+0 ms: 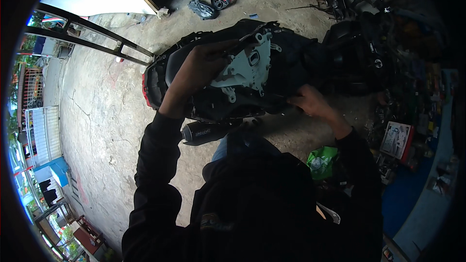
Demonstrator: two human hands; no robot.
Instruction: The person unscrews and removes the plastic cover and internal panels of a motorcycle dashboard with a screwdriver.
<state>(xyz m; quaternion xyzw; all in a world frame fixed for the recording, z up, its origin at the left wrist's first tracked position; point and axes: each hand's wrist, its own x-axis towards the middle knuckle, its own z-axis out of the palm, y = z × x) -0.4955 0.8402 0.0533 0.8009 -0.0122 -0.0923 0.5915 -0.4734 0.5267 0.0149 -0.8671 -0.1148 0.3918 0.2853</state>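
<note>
A pale grey plastic housing point(245, 70) with mounting tabs and a square opening lies tilted over the black seat point(179, 58) of a motorcycle point(218, 109). My left hand point(204, 65) is closed on the housing's left side, its fingers reaching along the dark upper edge. Lower and to the right, my right hand point(313, 102) is beside the motorcycle's near side, thumb and fingers drawn together. Whatever may be between those fingertips is too dark to make out. Below the seat, the black exhaust muffler point(204, 132) sticks out to the left.
A green plastic bag point(322, 162) lies on the concrete floor point(102, 131) near my right forearm. Farther right are a picture-printed box point(395, 139) and cluttered parts. A dark metal frame point(104, 41) stands at the left; loose motorcycle parts point(204, 8) lie beyond the motorcycle.
</note>
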